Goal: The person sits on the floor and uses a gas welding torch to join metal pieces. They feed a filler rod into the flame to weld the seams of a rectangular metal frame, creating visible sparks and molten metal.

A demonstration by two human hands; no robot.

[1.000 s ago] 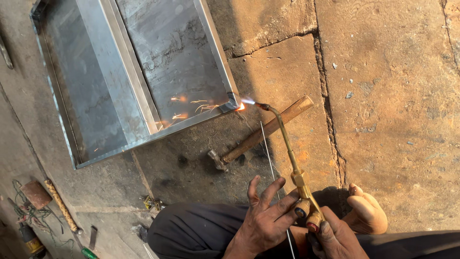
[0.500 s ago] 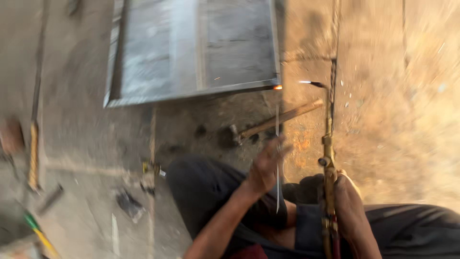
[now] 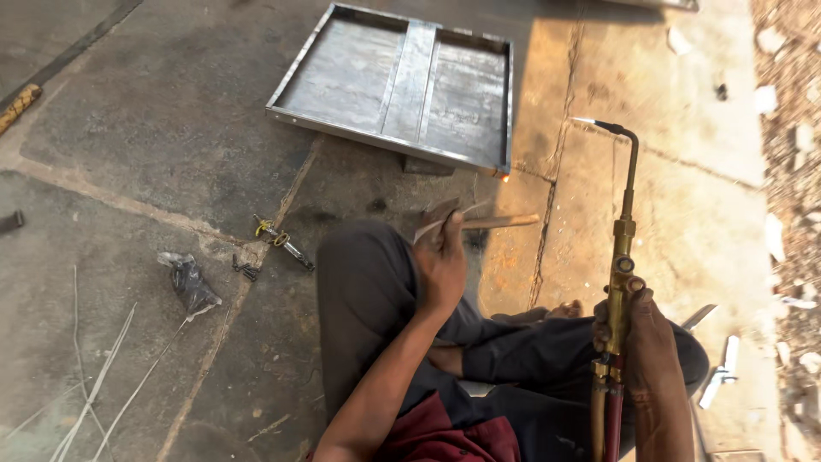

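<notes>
- Brass torch [image 3: 622,257] is clasped upright in the right hand [image 3: 643,338], near right, flame at its tip.
- Thin rod [image 3: 438,224] is pinched by the left hand [image 3: 440,261], above the knee.
- Steel tray [image 3: 402,85] lies far on the floor.

Open-air metalworking yard, plainly: cracked concrete floor [image 3: 154,137], welded sheet-steel tray [image 3: 402,81], brass gas torch [image 3: 620,257], loose filler rods [image 3: 103,376], hammer handle [image 3: 500,222], rubble [image 3: 791,171] along the edge.
</notes>
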